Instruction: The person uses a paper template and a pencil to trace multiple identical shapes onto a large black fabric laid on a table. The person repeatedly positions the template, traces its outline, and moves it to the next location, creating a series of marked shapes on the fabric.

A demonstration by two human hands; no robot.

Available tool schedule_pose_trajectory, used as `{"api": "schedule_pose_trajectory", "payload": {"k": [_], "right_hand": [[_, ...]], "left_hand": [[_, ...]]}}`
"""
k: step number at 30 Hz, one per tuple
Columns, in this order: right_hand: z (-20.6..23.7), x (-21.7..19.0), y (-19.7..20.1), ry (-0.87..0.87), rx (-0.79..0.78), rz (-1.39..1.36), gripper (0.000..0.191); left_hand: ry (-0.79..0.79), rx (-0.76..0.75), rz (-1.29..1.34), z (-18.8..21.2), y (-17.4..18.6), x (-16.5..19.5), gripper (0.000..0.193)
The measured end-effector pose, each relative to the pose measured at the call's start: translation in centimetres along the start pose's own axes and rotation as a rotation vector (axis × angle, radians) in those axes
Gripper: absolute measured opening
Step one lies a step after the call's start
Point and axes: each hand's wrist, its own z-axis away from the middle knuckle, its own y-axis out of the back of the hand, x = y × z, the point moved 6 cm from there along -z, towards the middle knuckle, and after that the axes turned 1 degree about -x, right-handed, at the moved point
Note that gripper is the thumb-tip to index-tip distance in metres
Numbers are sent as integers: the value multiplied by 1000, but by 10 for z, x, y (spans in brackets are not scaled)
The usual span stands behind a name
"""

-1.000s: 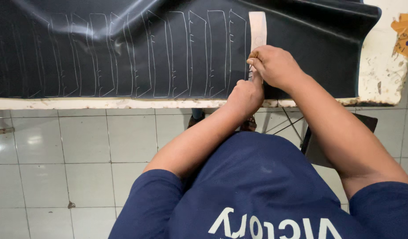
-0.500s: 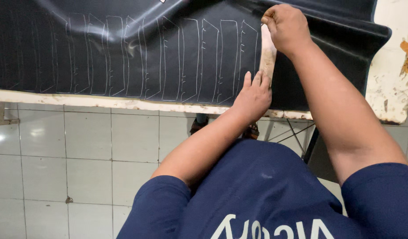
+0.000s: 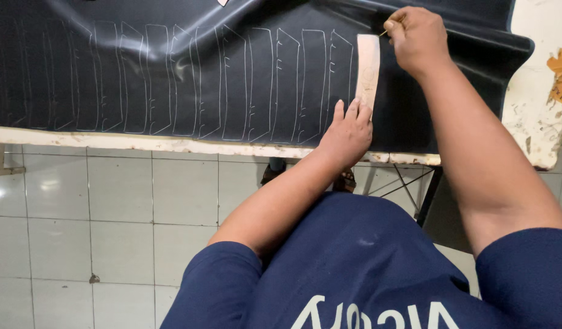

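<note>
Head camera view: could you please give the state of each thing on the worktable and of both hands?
Black sheet: spread over the table, rippled, marked with a row of traced outlines.
Template strip: flat on the sheet, pinned at its lower end.
Left hand: fingers pressing the strip.
Right hand: closed around a thin marking tool at the strip's top.
Table: paint chipped.

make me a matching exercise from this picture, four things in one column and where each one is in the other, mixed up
Things:
1. left hand
2. right hand
3. pale template strip
4. black sheet

Places or states:
A. spread over the table, covered with rows of traced outlines
B. pressing down on the lower end of the strip
C. at the strip's top right corner, pinching a thin marking tool
D. lying upright on the sheet, right of the last traced outline

Pairs: 1-B, 2-C, 3-D, 4-A
</note>
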Motion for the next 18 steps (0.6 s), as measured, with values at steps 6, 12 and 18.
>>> {"api": "schedule_pose_trajectory", "payload": {"k": [6, 12, 18], "right_hand": [[39, 4, -4, 42, -30, -22, 14], [138, -10, -5, 42, -83, -21, 16], [188, -20, -3, -45, -144, -132, 18]], "left_hand": [[5, -30, 5, -2, 2, -5, 32], [14, -133, 116, -3, 5, -14, 27], [32, -85, 253, -4, 9, -36, 24]]}}
